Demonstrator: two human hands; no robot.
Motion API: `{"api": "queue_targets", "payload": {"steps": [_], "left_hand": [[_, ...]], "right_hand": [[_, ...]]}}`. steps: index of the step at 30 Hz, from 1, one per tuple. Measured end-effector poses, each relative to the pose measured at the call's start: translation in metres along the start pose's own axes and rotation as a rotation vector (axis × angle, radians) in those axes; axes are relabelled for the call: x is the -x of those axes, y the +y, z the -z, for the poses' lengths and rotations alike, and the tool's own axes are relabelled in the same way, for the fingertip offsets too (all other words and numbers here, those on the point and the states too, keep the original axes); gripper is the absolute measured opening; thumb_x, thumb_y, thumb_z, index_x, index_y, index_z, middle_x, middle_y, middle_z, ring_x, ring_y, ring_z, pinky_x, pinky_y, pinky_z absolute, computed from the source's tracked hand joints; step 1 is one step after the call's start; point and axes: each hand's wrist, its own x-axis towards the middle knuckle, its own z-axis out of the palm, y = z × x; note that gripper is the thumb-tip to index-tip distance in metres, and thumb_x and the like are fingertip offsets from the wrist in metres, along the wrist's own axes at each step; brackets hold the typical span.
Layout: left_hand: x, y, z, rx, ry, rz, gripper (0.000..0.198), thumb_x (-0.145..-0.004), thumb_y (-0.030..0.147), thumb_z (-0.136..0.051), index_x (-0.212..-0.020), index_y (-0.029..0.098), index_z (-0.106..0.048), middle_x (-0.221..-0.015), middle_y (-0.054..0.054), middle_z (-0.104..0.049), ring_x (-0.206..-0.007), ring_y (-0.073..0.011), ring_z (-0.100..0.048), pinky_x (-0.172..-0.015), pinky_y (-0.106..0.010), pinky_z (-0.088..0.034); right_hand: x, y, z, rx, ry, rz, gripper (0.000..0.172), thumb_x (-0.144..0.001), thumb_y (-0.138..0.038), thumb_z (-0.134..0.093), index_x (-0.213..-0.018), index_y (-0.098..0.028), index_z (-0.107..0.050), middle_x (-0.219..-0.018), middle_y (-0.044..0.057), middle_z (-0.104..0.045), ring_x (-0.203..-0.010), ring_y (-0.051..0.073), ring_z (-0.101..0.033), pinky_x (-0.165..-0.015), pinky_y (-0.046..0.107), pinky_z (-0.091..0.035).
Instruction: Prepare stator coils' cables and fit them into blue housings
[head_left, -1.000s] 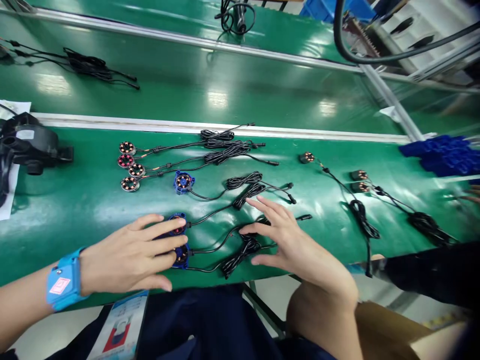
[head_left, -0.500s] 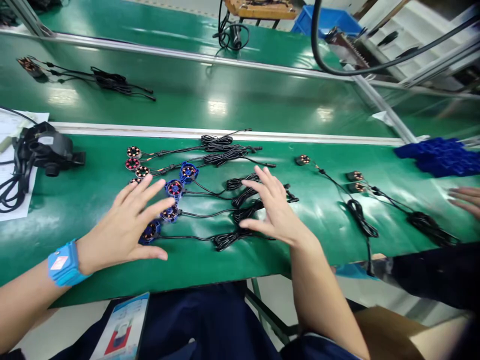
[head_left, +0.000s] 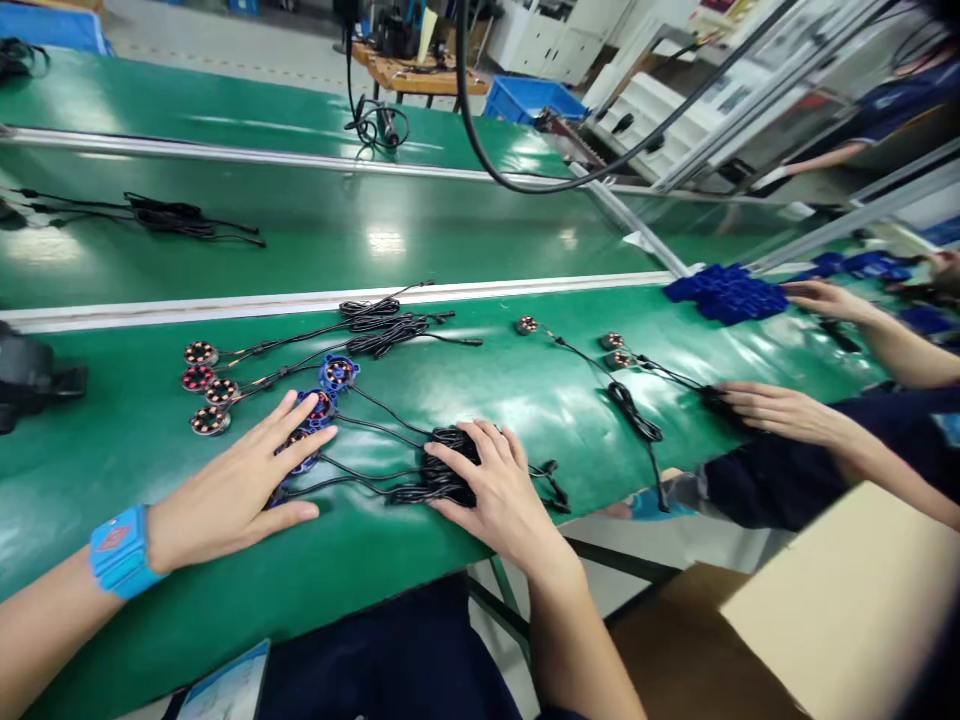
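My left hand (head_left: 240,475), with a blue wrist strap (head_left: 124,550), lies spread over a slanting row of motor stators in blue housings (head_left: 339,373). Its fingers cover some of the row; the farthest housing shows fully. Black cables (head_left: 382,430) run rightward from these parts to coiled cable bundles (head_left: 442,475). My right hand (head_left: 491,490) is curved over the bundles, thumb on the near side and fingers on the far side. Beyond my left hand sit several bare stators (head_left: 201,353) with copper windings, their own cable coils (head_left: 382,335) stretching to the right.
At right, a co-worker's hand (head_left: 780,412) is on a black cable, near loose stators (head_left: 615,350); their other hand (head_left: 832,300) touches a pile of blue parts (head_left: 727,293). A cardboard box (head_left: 847,600) stands at lower right. A dark device (head_left: 34,380) sits at left.
My right hand has come down onto the cable bundles, which are now closer together. My left hand has lowered over the blue housings. The view has shifted right, showing more of the co-worker.
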Motion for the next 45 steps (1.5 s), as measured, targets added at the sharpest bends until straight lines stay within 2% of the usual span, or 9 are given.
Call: {"api": "queue_targets", "payload": {"steps": [8,13,17,21,24,28,35,40,45], "left_hand": [[-0.131,0.042,-0.03,0.152,-0.051,-0.084,0.09,-0.089,0.077,-0.05,-0.156,0.018,-0.037,-0.167,-0.021,-0.016,-0.154,-0.0423,-0.011,-0.122,-0.063,-0.025],[-0.184,0.071,-0.035,0.141,0.053,-0.144,0.101,-0.083,0.083,-0.051,-0.159,0.02,-0.03,-0.167,-0.02,-0.012,-0.154,-0.0442,-0.004,-0.123,-0.067,-0.012],[-0.137,0.07,-0.019,0.055,0.18,-0.128,0.082,-0.092,0.081,-0.031,-0.153,0.026,-0.041,-0.167,-0.008,-0.026,-0.154,-0.0362,-0.015,-0.126,-0.051,-0.014],[-0.057,0.024,0.001,-0.081,0.373,0.098,0.047,-0.1,0.063,-0.042,-0.123,0.026,-0.06,-0.15,-0.003,-0.053,-0.146,-0.0268,-0.04,-0.121,-0.047,-0.033],[-0.003,-0.022,0.009,-0.14,0.454,0.268,0.039,-0.1,0.053,-0.051,-0.105,0.016,-0.06,-0.119,-0.017,-0.066,-0.115,-0.0347,-0.061,-0.095,-0.056,-0.049],[0.041,-0.055,0.006,-0.233,0.34,0.409,0.036,-0.097,0.055,-0.056,-0.102,0.019,-0.061,-0.106,-0.012,-0.063,-0.098,-0.0294,-0.061,-0.086,-0.046,-0.051],[0.048,-0.054,-0.007,-0.065,0.232,0.298,0.027,-0.103,0.041,-0.049,-0.108,0.021,-0.068,-0.115,-0.01,-0.063,-0.105,-0.0246,-0.062,-0.091,-0.04,-0.052],[0.04,-0.057,-0.002,-0.1,0.199,0.278,0.029,-0.101,0.043,-0.052,-0.101,0.022,-0.071,-0.144,-0.013,-0.054,-0.107,-0.028,-0.062,-0.091,-0.045,-0.052],[0.041,-0.057,0.003,-0.156,0.139,0.312,0.033,-0.104,0.044,-0.046,-0.105,0.024,-0.071,-0.142,-0.009,-0.059,-0.105,-0.0268,-0.063,-0.082,-0.039,-0.048]], "right_hand": [[0.04,0.1,-0.012,0.185,0.155,-0.268,0.05,-0.095,-0.059,-0.055,-0.139,-0.036,-0.057,-0.133,0.013,-0.056,-0.125,0.036,-0.054,-0.107,0.069,-0.034],[0.054,0.183,-0.014,0.252,0.214,-0.606,0.08,-0.083,-0.085,-0.044,-0.137,-0.028,-0.061,-0.123,0.021,-0.063,-0.116,0.046,-0.059,-0.095,0.077,-0.039],[0.046,0.188,0.005,0.344,0.354,-0.723,0.093,-0.082,-0.083,-0.046,-0.149,-0.019,-0.05,-0.14,0.033,-0.051,-0.126,0.058,-0.05,-0.093,0.079,-0.036],[-0.002,0.134,0.032,0.274,0.537,-0.326,0.069,-0.094,-0.063,-0.047,-0.15,-0.022,-0.047,-0.141,0.026,-0.053,-0.126,0.05,-0.054,-0.103,0.069,-0.038],[-0.058,0.09,0.039,0.166,0.424,0.022,0.052,-0.098,-0.048,-0.053,-0.145,-0.025,-0.049,-0.143,0.019,-0.053,-0.131,0.04,-0.052,-0.112,0.062,-0.034],[-0.127,0.055,0.024,0.045,0.267,0.248,0.032,-0.099,-0.038,-0.055,-0.127,-0.023,-0.064,-0.126,0.013,-0.063,-0.115,0.031,-0.058,-0.1,0.05,-0.044],[-0.176,0.028,-0.001,0.173,0.189,0.28,0.049,-0.098,-0.027,-0.051,-0.147,-0.021,-0.052,-0.124,0.014,-0.062,-0.104,0.03,-0.057,-0.086,0.044,-0.047],[-0.194,0.03,-0.001,0.203,0.246,0.283,0.05,-0.092,-0.018,-0.054,-0.142,-0.022,-0.058,-0.137,0.015,-0.054,-0.125,0.034,-0.049,-0.097,0.048,-0.044],[-0.205,0.033,-0.003,0.191,0.254,0.379,0.036,-0.095,-0.021,-0.053,-0.128,-0.025,-0.067,-0.129,0.013,-0.058,-0.117,0.03,-0.052,-0.094,0.044,-0.044]]}}
